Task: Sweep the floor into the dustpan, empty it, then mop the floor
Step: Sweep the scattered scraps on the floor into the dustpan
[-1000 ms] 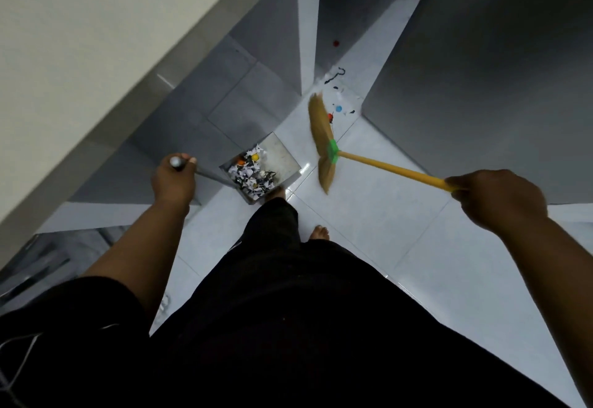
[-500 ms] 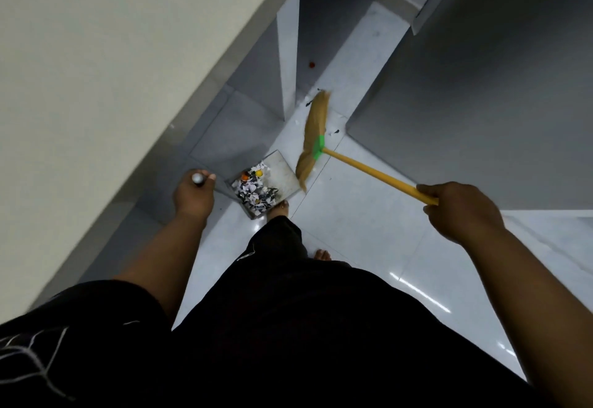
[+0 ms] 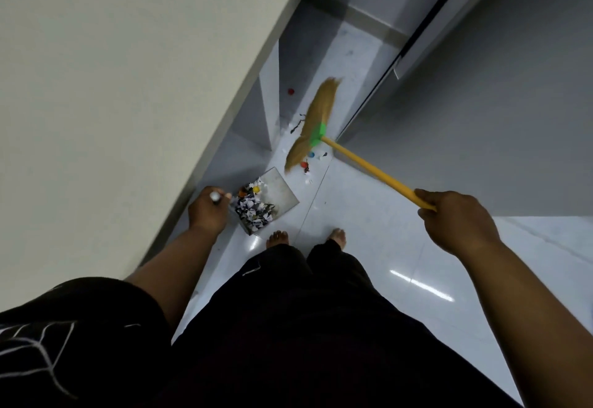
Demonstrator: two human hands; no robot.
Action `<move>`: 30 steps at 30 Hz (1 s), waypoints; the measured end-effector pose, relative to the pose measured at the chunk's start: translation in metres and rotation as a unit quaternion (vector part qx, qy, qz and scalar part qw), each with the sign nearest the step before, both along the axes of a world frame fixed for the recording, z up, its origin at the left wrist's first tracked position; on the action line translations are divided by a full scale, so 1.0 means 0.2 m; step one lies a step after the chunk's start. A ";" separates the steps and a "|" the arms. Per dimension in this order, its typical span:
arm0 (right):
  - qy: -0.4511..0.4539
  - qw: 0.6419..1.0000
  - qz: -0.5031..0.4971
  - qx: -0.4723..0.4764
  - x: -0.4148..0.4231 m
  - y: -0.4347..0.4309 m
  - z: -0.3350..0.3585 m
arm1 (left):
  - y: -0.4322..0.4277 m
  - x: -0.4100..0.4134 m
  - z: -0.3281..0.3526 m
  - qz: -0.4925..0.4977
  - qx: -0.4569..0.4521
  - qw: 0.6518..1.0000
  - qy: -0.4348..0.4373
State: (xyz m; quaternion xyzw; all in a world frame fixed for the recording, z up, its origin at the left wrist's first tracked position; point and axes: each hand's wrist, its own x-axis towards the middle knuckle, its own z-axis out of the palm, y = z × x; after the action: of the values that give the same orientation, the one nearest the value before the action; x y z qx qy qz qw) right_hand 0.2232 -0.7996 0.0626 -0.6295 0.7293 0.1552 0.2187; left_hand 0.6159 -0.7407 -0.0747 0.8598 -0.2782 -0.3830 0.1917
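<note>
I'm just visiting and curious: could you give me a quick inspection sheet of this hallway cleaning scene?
Surface: pale glossy tile floor, litter not yet all swept.
Job's things: broom over the litter; dustpan on the floor, holding paper scraps. No mop seen.
Clutter: small bits beside the bristles; a red bit farther off.
Grippers: left hand grips the dustpan handle; right hand grips the broom.
Cables: nothing seen.
Surroundings: wall on the left, grey panel on the right, bare feet.
</note>
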 end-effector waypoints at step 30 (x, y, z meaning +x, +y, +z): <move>-0.254 0.962 -0.098 0.000 0.59 -1.50 -0.77 | -0.45 -0.24 -0.21 0.068 -0.003 0.997 -0.023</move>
State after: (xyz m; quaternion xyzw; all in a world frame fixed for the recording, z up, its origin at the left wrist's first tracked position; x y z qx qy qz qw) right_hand 0.3417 -1.0987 -0.0912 -0.5739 0.7077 -0.0324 0.4108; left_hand 0.5677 -0.8298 -0.1166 0.8847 -0.2247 -0.3482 0.2135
